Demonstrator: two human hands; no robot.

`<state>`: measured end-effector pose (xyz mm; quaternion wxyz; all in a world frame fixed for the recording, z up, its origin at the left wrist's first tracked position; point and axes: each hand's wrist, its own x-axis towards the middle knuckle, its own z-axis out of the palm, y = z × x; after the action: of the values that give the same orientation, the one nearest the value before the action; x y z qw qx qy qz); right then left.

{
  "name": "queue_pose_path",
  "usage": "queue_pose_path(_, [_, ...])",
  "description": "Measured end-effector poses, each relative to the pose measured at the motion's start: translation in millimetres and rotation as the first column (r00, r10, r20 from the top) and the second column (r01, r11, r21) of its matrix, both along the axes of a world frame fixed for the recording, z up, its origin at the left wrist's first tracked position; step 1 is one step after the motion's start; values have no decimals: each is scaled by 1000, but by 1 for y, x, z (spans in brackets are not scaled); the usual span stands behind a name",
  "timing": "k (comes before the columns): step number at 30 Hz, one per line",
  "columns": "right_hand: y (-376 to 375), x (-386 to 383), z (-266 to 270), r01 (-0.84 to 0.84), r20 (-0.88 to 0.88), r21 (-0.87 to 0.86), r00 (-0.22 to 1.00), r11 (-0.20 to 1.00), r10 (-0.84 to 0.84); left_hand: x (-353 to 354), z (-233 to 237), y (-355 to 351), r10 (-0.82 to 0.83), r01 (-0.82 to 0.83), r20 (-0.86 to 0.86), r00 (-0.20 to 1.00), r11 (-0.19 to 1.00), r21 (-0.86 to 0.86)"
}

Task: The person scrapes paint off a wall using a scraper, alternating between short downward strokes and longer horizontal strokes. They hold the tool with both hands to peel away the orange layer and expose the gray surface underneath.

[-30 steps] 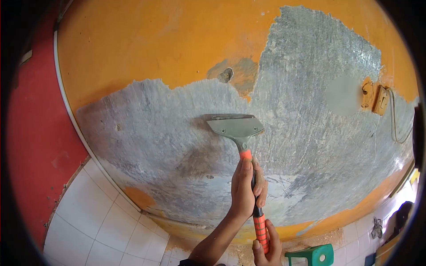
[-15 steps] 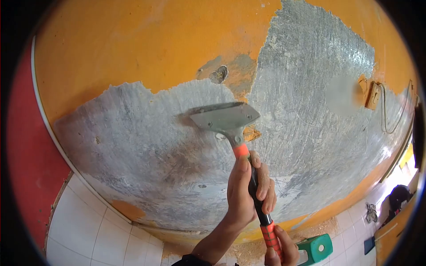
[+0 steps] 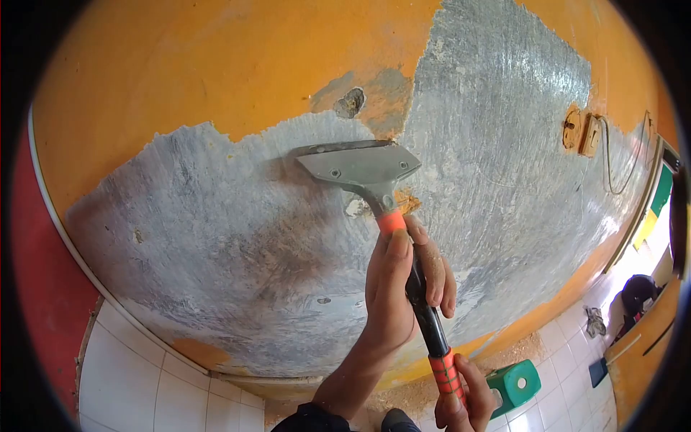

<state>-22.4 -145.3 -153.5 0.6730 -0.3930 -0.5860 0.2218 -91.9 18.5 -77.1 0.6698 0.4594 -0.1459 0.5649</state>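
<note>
A long-handled scraper (image 3: 360, 167) with a wide grey metal head is held up against the wall (image 3: 237, 216), its blade edge just below the jagged border of the orange paint (image 3: 216, 65). My left hand (image 3: 399, 288) is wrapped round the upper handle, close under the orange collar, its thumb lying along the shaft. Lower down, my right hand (image 3: 466, 396) grips the orange taped end of the handle. Grey bare plaster surrounds the blade. A dark hole (image 3: 350, 104) in the wall lies above the scraper's head.
A switch box (image 3: 589, 135) with a hanging cable is on the wall at right. Below, a green stool (image 3: 517, 384) stands on the tiled floor beside scattered debris (image 3: 417, 397). A red wall (image 3: 43, 288) is at far left, with dark items (image 3: 639, 295) at far right.
The scraper's head has moved slightly up and left in view, with both hands still holding the handle. The camera view has shifted, and the wall features appear further left.
</note>
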Motion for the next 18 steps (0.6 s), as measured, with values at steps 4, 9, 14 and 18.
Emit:
queue_pose_path(4, [-8, 2, 3, -19, -28, -58, 999, 998, 17, 0, -4, -3, -4, 4, -8, 1000, 1000, 11])
queue_pose_path(9, [-3, -3, 5, -60, -86, -15, 995, 998, 58, -2, 5, -1, 120, -121, -52, 991, 992, -19])
queue_pose_path(14, [-1, -1, 5, -40, -34, -4, 999, 999, 40, -1, -3, 2, 116, -116, -56, 992, 993, 5])
queue_pose_path(18, [-3, 4, -1, -68, -62, -18, 996, 998, 67, -1, -2, 4, 183, -182, -74, 980, 983, 24])
